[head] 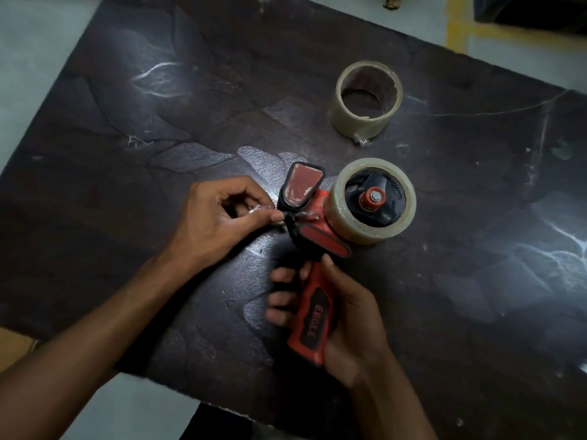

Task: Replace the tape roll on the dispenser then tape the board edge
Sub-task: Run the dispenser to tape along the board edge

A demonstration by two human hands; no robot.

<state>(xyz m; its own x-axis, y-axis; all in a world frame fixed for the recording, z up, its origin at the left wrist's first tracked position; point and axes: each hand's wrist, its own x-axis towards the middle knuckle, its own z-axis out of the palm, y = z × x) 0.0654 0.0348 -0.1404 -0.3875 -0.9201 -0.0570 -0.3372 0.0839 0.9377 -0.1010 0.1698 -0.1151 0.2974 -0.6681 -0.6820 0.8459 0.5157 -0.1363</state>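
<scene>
1. Red-orange dispenser [313,312] with black trim and black lettering on the grip.
2. Worn reddish-brown flap [301,185], chipped pale at the edges, framed in black.
3. Cloudy off-white mounted tape roll [374,201] around a black hub with a red centre.
4. Translucent beige spare roll [368,100], brown inside.
5. Dark brown board [158,122], streaked with whitish scratches.
6. Pale grey floor [28,58], marked with yellow lines [457,27].

Glossy clear tape roll [374,201] on a red-and-black plastic dispenser [314,249]; dark, scuffed matt board [158,122]
</scene>
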